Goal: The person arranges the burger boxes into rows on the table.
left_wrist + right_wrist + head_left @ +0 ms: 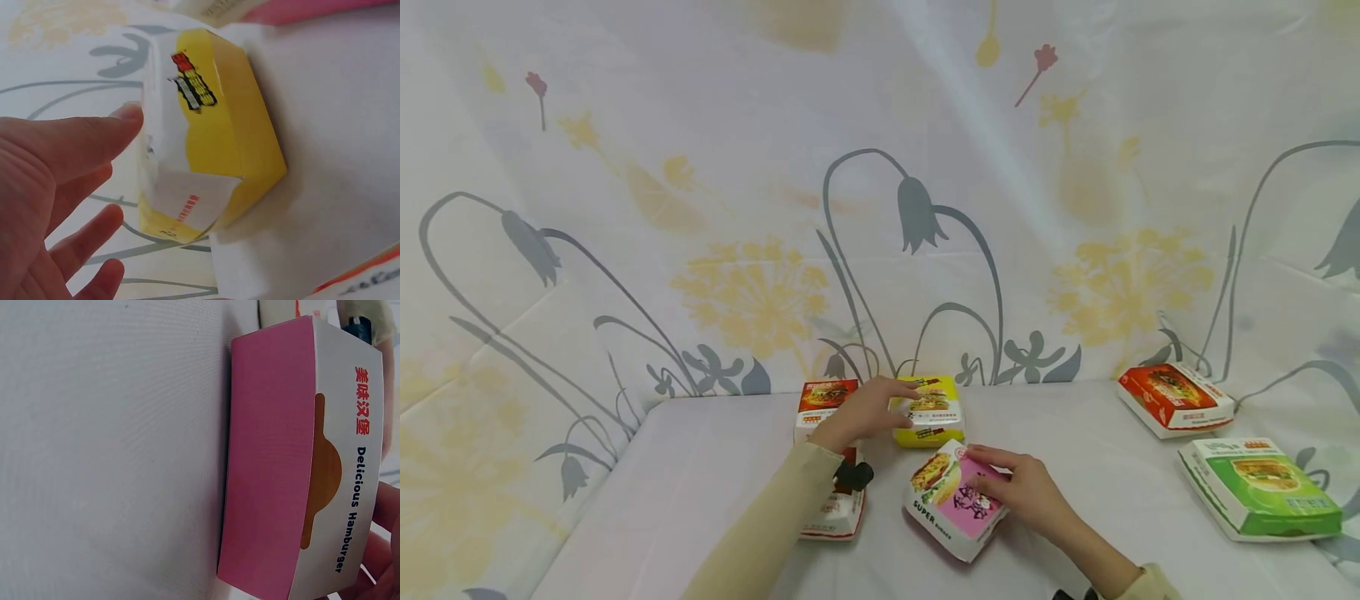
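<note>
My left hand (876,408) reaches over a yellow and white burger box (934,417), fingers spread apart. In the left wrist view its thumb lies close to the top of that box; whether they touch I cannot tell. Nearer to me a pink and white burger box (951,504) sits turned at an angle on the table. My right hand (1018,487) is over its right side, index finger extended towards the back corner and thumb over the top face. The right wrist view shows the box's pink and white side, with fingers (378,559) partly hidden beyond it.
Behind my left forearm stand a red-topped burger box (823,400) and, nearer, another red and white box (835,517), both partly covered. Farther right are a red box (1176,400) and a green box (1262,487). A flower-printed cloth (880,208) rises behind the white table (1105,467).
</note>
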